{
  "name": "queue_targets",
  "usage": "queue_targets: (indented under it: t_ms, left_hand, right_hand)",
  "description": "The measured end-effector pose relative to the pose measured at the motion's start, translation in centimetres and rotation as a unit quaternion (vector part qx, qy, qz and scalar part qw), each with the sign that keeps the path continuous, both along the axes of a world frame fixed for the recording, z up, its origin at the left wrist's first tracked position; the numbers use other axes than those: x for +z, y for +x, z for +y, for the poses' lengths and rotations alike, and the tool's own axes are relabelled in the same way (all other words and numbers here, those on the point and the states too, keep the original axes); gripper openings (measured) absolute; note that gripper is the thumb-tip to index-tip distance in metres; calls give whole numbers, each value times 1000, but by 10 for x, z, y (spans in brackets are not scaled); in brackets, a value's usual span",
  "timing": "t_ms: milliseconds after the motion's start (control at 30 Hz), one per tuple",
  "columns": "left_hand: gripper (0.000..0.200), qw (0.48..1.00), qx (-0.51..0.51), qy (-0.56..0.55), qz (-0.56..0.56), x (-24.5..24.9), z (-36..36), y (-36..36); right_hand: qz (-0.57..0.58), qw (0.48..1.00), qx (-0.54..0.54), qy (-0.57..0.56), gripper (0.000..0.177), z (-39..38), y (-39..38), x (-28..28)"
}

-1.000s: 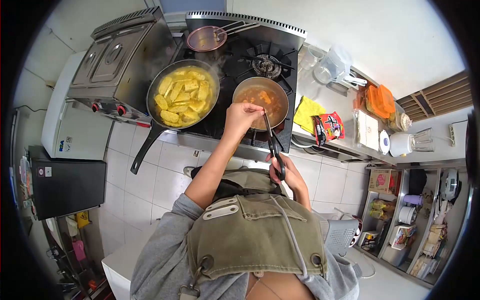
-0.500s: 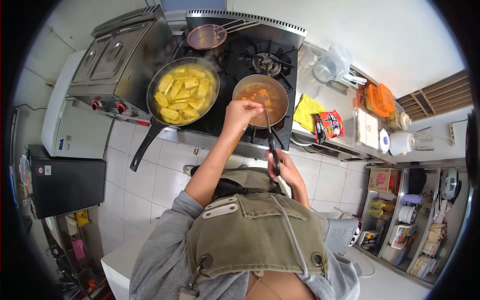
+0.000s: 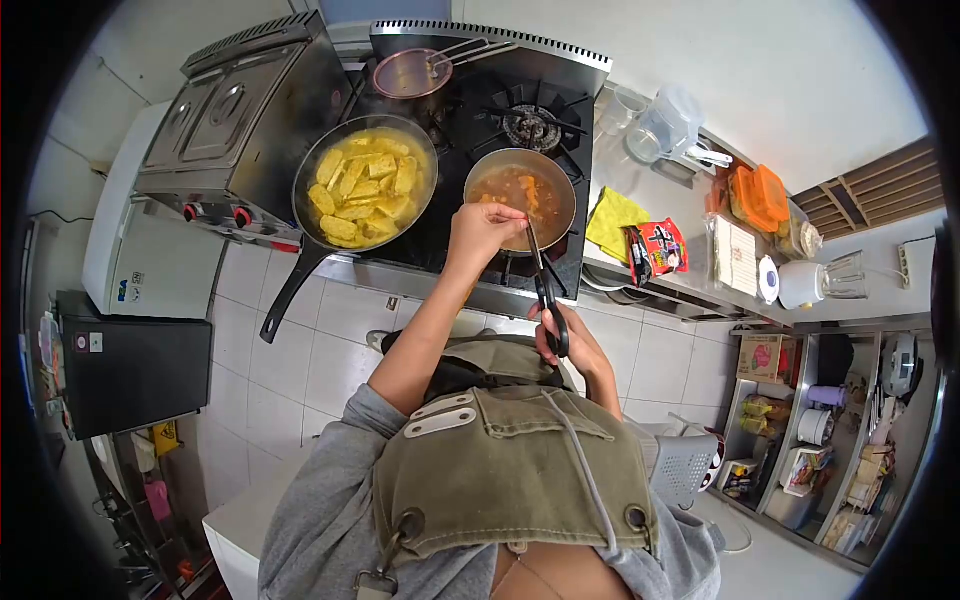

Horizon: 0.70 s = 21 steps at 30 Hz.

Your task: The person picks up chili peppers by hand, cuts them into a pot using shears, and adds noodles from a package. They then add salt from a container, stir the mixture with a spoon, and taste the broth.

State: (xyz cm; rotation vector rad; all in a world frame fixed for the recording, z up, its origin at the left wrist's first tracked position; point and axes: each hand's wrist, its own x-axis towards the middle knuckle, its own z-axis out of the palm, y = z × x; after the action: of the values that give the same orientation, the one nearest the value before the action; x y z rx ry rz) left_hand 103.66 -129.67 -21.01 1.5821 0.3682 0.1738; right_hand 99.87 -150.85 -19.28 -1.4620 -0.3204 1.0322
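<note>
My left hand (image 3: 485, 236) is over the near side of a pot (image 3: 571, 205), thumb and fingertips pinched together. Whatever they hold is too small to make out. Black-handled scissors (image 3: 547, 290) are in my right hand (image 3: 578, 342), which is in front of the stove edge. Their blades point away from me over the pot, close beside my left fingertips. Reddish broth (image 3: 497, 188) with orange pieces (image 3: 530, 192) fills the pot. To the left, a large pan (image 3: 432, 190) holds several yellow-coated slabs (image 3: 370, 185) in yellow liquid.
The pan's long black handle (image 3: 290, 290) juts out past the stove front. A strainer (image 3: 408, 75) rests at the back of the stove (image 3: 460, 120). On the right counter are a yellow cloth (image 3: 614, 220), a red-and-black packet (image 3: 660, 250), a clear jug (image 3: 668, 128) and orange containers (image 3: 757, 197).
The orange pieces in the broth have shifted and bunched toward the pot's middle. The scissors' handles have tilted slightly and come a little nearer to me. My left hand stays almost in place.
</note>
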Motion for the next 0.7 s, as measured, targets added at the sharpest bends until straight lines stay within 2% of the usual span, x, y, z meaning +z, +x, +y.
queue_targets:
  t_ms: [133, 300, 700]
  left_hand:
    - [15, 1000, -9, -17, 0, 4, 1, 0]
    - [15, 999, -22, 37, -9, 1, 4, 0]
    - [17, 999, -18, 49, 0, 4, 9, 2]
  right_hand:
    - [1, 1000, 3, 0, 46, -2, 1, -1]
    - [3, 1000, 1, 14, 45, -4, 2, -2]
    - [-2, 1000, -3, -2, 43, -3, 8, -4]
